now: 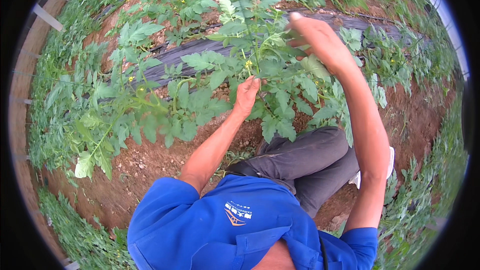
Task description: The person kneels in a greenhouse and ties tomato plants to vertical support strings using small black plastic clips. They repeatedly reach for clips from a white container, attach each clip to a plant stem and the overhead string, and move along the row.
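In front of me a tomato plant [275,69] with broad green leaves and a small yellow flower [248,63] stands in the soil. A thin dark green twine [252,39] runs down along its upper stem. My left hand [246,96] pinches at the plant's middle, where twine and stem come together; its fingertips are partly hidden by leaves. My right hand [317,41] is raised beside the plant's upper right leaves, thumb up and fingers loosely curled. It is blurred, and whether it holds anything between the fingers cannot be told.
Black plastic mulch film [204,48] runs across behind the plant. Another tomato stem leans low to the left, with a pale leaf [85,164] at its end. Brown soil [150,165] lies around my bent, grey-trousered legs [296,155]. A thin line [52,78] crosses at left.
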`<state>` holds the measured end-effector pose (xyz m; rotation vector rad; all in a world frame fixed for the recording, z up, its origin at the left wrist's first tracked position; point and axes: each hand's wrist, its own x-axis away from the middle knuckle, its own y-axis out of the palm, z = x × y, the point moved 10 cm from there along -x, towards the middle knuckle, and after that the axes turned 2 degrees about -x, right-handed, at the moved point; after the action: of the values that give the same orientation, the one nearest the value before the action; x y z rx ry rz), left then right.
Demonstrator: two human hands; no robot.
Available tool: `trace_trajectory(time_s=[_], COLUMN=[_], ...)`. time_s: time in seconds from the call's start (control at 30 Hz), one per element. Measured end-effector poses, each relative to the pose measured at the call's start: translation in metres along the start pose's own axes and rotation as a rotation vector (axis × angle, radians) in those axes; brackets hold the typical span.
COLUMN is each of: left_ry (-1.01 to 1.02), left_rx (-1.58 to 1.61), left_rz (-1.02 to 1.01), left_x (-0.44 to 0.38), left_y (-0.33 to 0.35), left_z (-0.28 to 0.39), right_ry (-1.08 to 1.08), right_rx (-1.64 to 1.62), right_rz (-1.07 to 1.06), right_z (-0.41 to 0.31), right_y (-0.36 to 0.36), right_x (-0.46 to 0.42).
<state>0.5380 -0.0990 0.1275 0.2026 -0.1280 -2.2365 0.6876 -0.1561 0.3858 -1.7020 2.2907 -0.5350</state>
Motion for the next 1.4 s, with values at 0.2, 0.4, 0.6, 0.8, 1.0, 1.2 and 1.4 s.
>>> trace_trajectory(time_s=[0.2, 0.4, 0.6, 0.8, 1.0, 1.2, 1.4], left_ry=[-0.019, -0.040, -0.026, -0.017, 0.020, 0.047, 0.100], left_rx=[-0.022, 0.141, 0.302, 0.390, 0.260, 0.154, 0.089], left_rz=[-0.050, -0.089, -0.076, -0.191, -0.015, 0.356, 0.319], left_x=[-0.004, -0.001, 0.002, 0.035, 0.035, -0.008, -0.061], left_y=[0.007, 0.002, 0.009, 0.029, 0.024, -0.029, -0.086], left_z=[0.012, -0.012, -0.017, 0.043, 0.043, 0.038, 0.030], right_ry=[-0.028, -0.098, -0.161, -0.748, -0.639, -0.701, -0.382], right_rx=[-0.085, -0.365, -0.583, 0.155, 0.440, -0.101, 0.177], right_rz=[-0.225, -0.285, -0.322, -0.174, 0.025, 0.251, 0.251], right_z=[0.063, 0.051, 0.095, -0.007, -0.017, -0.010, 0.074], right_y=[0.014, 0.075, 0.089, 0.118, 0.123, 0.098, 0.040], right_x=[0.000, 0.010, 0.030, 0.062, 0.035, 0.035, 0.078])
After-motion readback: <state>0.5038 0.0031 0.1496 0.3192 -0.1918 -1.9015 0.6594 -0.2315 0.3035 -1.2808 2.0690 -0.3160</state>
